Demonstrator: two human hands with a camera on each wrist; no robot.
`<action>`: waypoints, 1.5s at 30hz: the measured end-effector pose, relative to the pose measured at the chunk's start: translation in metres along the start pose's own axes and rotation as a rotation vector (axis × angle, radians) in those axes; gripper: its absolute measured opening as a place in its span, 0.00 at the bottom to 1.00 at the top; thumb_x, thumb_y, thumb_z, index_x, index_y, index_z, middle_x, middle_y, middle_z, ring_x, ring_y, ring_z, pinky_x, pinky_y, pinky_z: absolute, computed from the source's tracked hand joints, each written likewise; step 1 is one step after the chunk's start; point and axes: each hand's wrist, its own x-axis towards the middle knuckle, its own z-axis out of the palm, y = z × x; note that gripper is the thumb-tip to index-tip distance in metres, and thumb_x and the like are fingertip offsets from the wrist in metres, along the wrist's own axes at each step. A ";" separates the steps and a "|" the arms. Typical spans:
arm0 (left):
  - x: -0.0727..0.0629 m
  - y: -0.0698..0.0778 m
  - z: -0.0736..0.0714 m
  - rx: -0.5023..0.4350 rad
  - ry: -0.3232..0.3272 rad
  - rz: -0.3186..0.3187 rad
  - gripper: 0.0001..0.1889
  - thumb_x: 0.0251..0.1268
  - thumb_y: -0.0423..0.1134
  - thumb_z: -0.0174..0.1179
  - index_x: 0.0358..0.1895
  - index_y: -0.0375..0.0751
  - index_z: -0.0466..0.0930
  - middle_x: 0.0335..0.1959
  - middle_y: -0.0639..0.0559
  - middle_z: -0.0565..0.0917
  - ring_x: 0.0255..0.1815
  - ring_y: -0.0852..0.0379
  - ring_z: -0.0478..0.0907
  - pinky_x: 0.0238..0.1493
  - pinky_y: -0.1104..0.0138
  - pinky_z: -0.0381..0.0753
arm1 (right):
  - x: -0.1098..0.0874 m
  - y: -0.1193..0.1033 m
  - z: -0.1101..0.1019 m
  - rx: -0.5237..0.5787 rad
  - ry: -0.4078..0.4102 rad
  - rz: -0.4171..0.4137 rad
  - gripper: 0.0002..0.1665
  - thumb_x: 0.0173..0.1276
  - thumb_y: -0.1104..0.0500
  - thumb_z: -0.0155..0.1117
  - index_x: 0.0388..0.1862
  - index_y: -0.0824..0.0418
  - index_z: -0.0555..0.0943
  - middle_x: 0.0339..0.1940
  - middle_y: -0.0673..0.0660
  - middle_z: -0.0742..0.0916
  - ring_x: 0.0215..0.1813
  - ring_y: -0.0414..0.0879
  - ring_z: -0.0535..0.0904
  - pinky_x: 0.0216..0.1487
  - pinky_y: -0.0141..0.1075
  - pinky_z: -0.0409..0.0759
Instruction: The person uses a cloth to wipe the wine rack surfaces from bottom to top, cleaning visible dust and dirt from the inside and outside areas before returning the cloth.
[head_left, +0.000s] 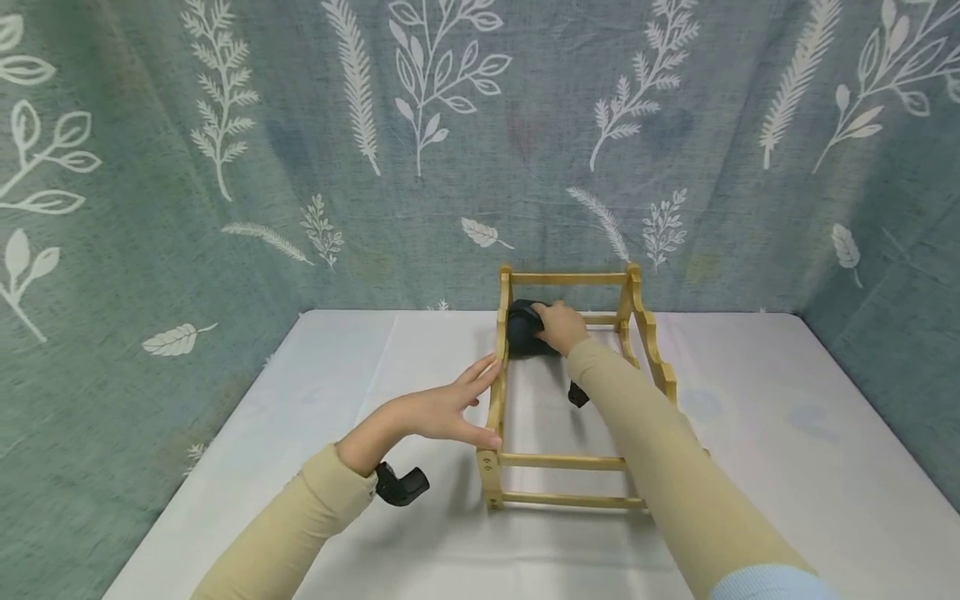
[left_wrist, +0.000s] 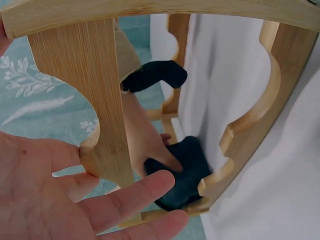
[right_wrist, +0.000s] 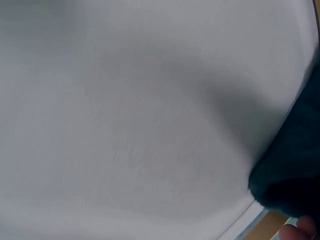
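Note:
A wooden rack (head_left: 562,461) with scalloped side panels stands on the white table. Inside its far left part is a dark teal bundle of soft cloth (left_wrist: 190,165), apparently rolled. My right hand (head_left: 561,327) reaches over the rack and grips this bundle near its right side; its fingertips (right_wrist: 300,229) show only at the corner of the right wrist view. At the rack's left side, my left hand (head_left: 450,408) has its fingers spread and nearly straight. Its thumb and fingertips touch the side panel (left_wrist: 95,95).
The white tabletop (head_left: 787,467) extends around the rack. Leaf-patterned curtains (head_left: 450,150) enclose the back and sides. Black camera mounts (head_left: 402,486) sit at both wrists.

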 end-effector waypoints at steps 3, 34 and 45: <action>0.000 0.000 0.000 0.010 0.005 -0.003 0.55 0.55 0.60 0.59 0.73 0.45 0.29 0.73 0.56 0.25 0.67 0.42 0.59 0.64 0.55 0.62 | 0.000 0.012 0.002 0.028 0.017 0.007 0.37 0.59 0.49 0.65 0.66 0.55 0.67 0.51 0.65 0.81 0.36 0.55 0.82 0.33 0.44 0.80; 0.000 0.000 -0.001 -0.015 -0.011 -0.030 0.56 0.53 0.63 0.59 0.73 0.50 0.28 0.72 0.61 0.24 0.69 0.42 0.55 0.65 0.54 0.60 | -0.004 0.064 -0.012 -0.052 -0.141 0.170 0.37 0.58 0.56 0.68 0.65 0.63 0.67 0.59 0.75 0.69 0.58 0.70 0.66 0.52 0.57 0.71; -0.001 0.002 -0.001 -0.026 -0.022 -0.015 0.54 0.55 0.61 0.58 0.73 0.49 0.28 0.72 0.58 0.24 0.68 0.41 0.57 0.64 0.54 0.61 | -0.002 0.049 -0.012 0.222 -0.341 0.044 0.53 0.58 0.39 0.62 0.75 0.48 0.45 0.70 0.73 0.54 0.66 0.70 0.58 0.58 0.61 0.63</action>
